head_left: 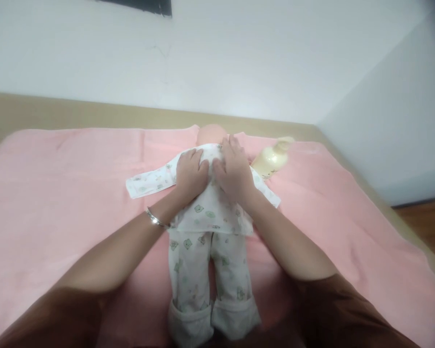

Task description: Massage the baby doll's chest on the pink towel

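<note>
A baby doll (pixel 210 134) lies stretched out in the middle, its smooth bald head at the far end. It wears a white printed long-sleeved top (pixel 206 212) and matching trousers (pixel 192 266) with turned-up cuffs. On the doll's upper body, left side, rests my left hand (pixel 193 171), palm down with fingers extended. My right hand (pixel 235 169) lies flat on the upper right side, its fingertips near the shoulder and head. Neither hand grips the cloth visibly. Whether the doll lies face up or face down, I cannot tell.
A pink towel (pixel 76 208) spreads beneath the doll over a tan surface (pixel 94 110). Just right of the doll's shoulder, a pale yellow pump bottle (pixel 271 159) lies tilted by the sleeve. White walls (pixel 239 58) stand behind and at the right.
</note>
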`<state>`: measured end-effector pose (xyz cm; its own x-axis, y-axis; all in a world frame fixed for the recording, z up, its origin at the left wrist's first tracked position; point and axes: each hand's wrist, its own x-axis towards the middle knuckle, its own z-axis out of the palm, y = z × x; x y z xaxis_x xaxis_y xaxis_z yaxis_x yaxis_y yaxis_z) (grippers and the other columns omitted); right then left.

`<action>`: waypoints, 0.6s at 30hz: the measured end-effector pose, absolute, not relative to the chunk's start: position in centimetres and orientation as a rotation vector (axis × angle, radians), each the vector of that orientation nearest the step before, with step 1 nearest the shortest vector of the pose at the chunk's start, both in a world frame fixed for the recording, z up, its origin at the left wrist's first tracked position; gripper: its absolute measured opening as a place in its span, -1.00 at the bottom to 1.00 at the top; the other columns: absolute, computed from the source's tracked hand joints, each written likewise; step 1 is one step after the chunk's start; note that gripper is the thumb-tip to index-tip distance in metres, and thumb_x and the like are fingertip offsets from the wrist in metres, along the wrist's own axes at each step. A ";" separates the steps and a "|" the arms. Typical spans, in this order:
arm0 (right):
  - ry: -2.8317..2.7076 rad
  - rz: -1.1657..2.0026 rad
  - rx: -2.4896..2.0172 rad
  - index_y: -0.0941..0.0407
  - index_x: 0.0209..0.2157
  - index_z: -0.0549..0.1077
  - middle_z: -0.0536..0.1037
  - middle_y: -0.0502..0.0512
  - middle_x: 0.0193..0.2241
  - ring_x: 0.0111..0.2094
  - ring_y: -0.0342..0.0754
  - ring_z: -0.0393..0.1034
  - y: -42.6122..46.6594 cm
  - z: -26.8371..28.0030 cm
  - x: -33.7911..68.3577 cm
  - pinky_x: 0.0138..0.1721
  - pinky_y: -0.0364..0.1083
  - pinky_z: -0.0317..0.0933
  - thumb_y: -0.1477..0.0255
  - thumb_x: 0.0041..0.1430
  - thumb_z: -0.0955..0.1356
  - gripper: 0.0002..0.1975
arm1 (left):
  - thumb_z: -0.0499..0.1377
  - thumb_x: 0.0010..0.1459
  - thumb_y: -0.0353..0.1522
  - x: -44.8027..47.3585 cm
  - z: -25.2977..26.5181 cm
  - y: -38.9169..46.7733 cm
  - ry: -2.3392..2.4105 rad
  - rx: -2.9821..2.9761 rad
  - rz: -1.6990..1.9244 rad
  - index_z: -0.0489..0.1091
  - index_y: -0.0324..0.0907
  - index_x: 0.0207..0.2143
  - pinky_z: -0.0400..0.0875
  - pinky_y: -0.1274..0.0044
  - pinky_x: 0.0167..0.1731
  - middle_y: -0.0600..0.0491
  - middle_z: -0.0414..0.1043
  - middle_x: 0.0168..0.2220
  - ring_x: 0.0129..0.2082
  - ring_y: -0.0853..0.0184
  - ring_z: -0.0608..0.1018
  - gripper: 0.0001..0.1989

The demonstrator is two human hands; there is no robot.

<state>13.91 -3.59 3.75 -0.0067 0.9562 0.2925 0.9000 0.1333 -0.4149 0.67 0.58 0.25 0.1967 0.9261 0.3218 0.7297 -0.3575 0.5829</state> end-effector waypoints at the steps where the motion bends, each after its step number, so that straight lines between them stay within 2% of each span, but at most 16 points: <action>1: -1.935 0.151 -1.780 0.30 0.37 0.07 0.02 0.35 0.43 0.46 0.19 -0.17 -3.7 3.6 13.7 0.42 0.31 -0.18 0.36 0.35 0.09 -0.39 | -0.11 0.25 -0.33 0.7 0.3 0.5 1.557 2.176 0.937 0.38 -0.33 0.12 0.19 0.17 0.32 -0.22 0.40 0.18 0.22 0.04 0.38 -0.50; 6: -2.008 0.215 -1.758 0.25 0.25 0.28 0.22 0.36 0.34 0.39 0.22 0.05 -3.9 4.0 13.7 0.38 0.35 -0.09 0.36 0.36 0.10 -0.49 | -0.09 0.23 -0.33 0.6 0.5 0.2 1.551 2.108 0.995 0.43 -0.28 0.04 0.26 0.20 0.28 -0.17 0.46 0.13 0.17 0.08 0.42 -0.55; 11: -1.854 0.042 -1.722 0.20 0.35 0.10 0.05 0.28 0.42 0.47 0.19 -0.18 -4.1 4.9 14.0 0.39 0.33 -0.09 0.42 0.32 0.09 -0.41 | -0.08 0.23 -0.32 0.6 0.6 0.1 1.560 2.076 1.008 0.42 -0.24 0.06 0.25 0.20 0.30 -0.13 0.46 0.13 0.17 0.09 0.42 -0.54; 15: -2.059 0.150 -1.828 0.33 0.30 0.22 0.16 0.42 0.37 0.41 0.34 -0.03 -3.4 3.9 13.8 0.38 0.33 -0.12 0.37 0.34 0.12 -0.43 | -0.09 0.23 -0.33 0.7 0.7 0.1 1.555 2.089 1.015 0.43 -0.28 0.04 0.26 0.21 0.29 -0.15 0.48 0.10 0.15 0.08 0.44 -0.54; 18: -2.084 0.182 -1.888 0.37 0.31 0.19 0.14 0.46 0.37 0.39 0.38 -0.01 -2.8 3.1 13.9 0.38 0.34 -0.13 0.30 0.36 0.12 -0.39 | -0.09 0.23 -0.33 0.7 0.6 0.1 1.556 2.104 1.011 0.42 -0.34 0.07 0.25 0.21 0.29 -0.20 0.46 0.12 0.16 0.07 0.43 -0.52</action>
